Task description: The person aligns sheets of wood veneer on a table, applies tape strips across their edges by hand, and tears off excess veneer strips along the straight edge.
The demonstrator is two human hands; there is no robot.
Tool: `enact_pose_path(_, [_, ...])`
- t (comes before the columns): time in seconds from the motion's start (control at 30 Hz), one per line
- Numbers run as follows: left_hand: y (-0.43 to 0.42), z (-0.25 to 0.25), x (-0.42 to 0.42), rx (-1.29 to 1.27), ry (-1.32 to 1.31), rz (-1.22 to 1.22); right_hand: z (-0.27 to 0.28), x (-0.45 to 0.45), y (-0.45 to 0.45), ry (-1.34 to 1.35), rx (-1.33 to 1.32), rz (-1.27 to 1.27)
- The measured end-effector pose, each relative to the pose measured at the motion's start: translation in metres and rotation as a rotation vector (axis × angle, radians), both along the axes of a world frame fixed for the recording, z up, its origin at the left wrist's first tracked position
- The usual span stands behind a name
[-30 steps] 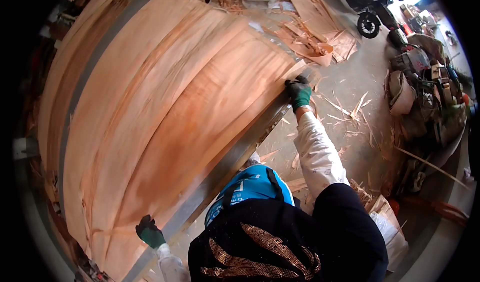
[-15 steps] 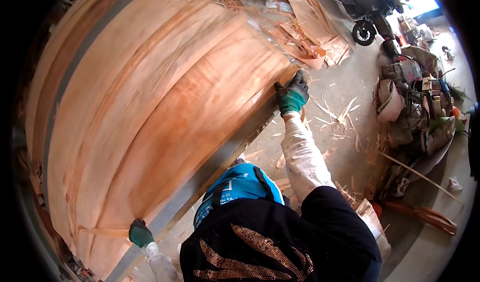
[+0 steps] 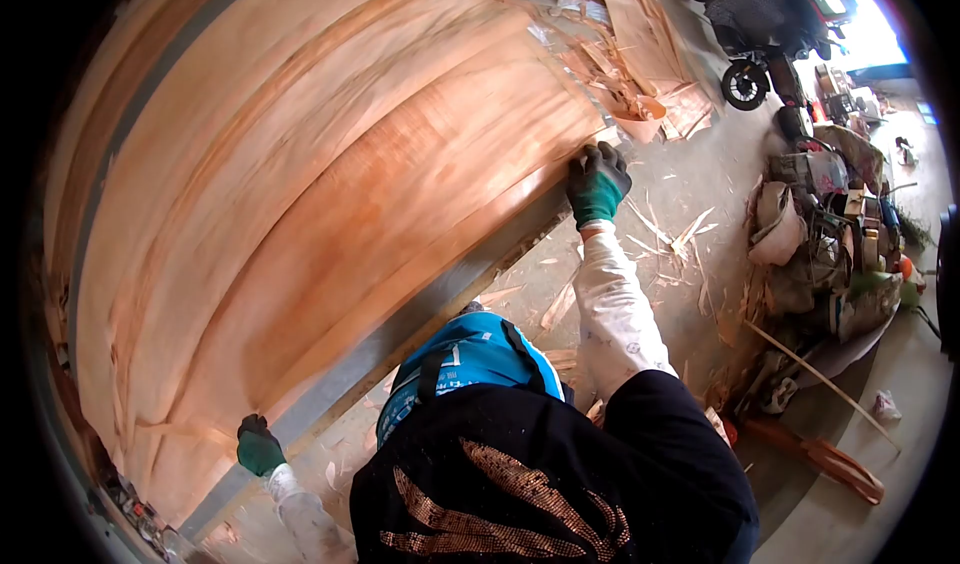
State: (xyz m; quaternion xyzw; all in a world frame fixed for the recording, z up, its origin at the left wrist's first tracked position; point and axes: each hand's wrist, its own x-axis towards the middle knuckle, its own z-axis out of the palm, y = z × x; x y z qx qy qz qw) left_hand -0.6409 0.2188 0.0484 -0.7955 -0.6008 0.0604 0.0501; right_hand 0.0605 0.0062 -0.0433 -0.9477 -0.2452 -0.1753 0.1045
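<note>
The wood veneer sheet (image 3: 400, 194) lies spread over the desk (image 3: 410, 324), in front of the person. At the sheet's near right corner, the gloved right hand (image 3: 598, 176) is narrow, fingers bent, holding the edge. The gloved left hand (image 3: 259, 444) is curled by the sheet's near left end; whether it grips cannot be told. Wood scraps (image 3: 625, 89) lie on the floor (image 3: 660, 179) beyond the sheet's right end.
</note>
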Motion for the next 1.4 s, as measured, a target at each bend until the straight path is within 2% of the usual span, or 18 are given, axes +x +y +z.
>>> enact_pose_path(0.07, [0.004, -0.011, -0.019, -0.045, -0.079, 0.016, 0.003, -0.005, 0.006, 0.135, -0.007, 0.035])
enact_pose_path(0.17, [0.005, -0.024, -0.037, -0.039, -0.196, 0.043, -0.023, 0.006, -0.005, 0.169, 0.032, 0.092])
enact_pose_path(0.23, [-0.001, -0.023, -0.028, -0.237, -0.838, 0.52, -0.007, 0.001, -0.005, 0.211, 0.101, 0.14])
enact_pose_path(0.3, [-0.004, -0.042, -0.054, -0.048, -0.626, 0.204, -0.004, 0.003, -0.001, 0.306, 0.062, 0.108])
enact_pose_path(0.37, [-0.015, -0.076, -0.071, 0.032, -0.951, 0.266, -0.016, 0.012, -0.004, 0.237, 0.04, 0.185])
enact_pose_path(0.43, [-0.023, -0.087, -0.066, -0.05, -1.678, 0.708, -0.008, 0.007, -0.004, 0.253, 0.026, 0.2])
enact_pose_path(0.5, [-0.044, -0.058, -0.033, 0.18, -0.484, -0.07, -0.024, 0.014, -0.008, 0.147, 0.074, 0.273])
enact_pose_path(0.57, [-0.058, -0.034, -0.003, 0.128, -0.22, -0.03, -0.02, 0.017, -0.008, 0.301, -0.009, 0.259])
enact_pose_path(0.63, [-0.065, -0.032, 0.005, 0.114, -0.184, 0.006, -0.007, 0.005, -0.002, 0.28, -0.015, 0.236])
enact_pose_path(0.77, [-0.066, -0.029, 0.018, 0.17, -0.194, 0.044, -0.017, 0.011, -0.009, 0.258, -0.026, 0.267])
enact_pose_path(1.03, [-0.055, -0.063, 0.014, 0.188, -0.244, 0.139, -0.028, 0.015, -0.01, 0.205, -0.03, 0.263])
enact_pose_path(1.23, [-0.054, -0.074, 0.009, 0.292, -0.231, 0.111, -0.026, 0.012, -0.005, 0.176, -0.011, 0.308])
enact_pose_path(1.37, [-0.046, -0.083, 0.002, 0.101, -0.197, 0.199, -0.021, 0.01, -0.003, 0.203, -0.067, 0.332])
enact_pose_path(1.4, [-0.047, -0.086, 0.001, 0.137, -0.189, 0.175, -0.018, 0.011, -0.004, 0.207, -0.071, 0.355])
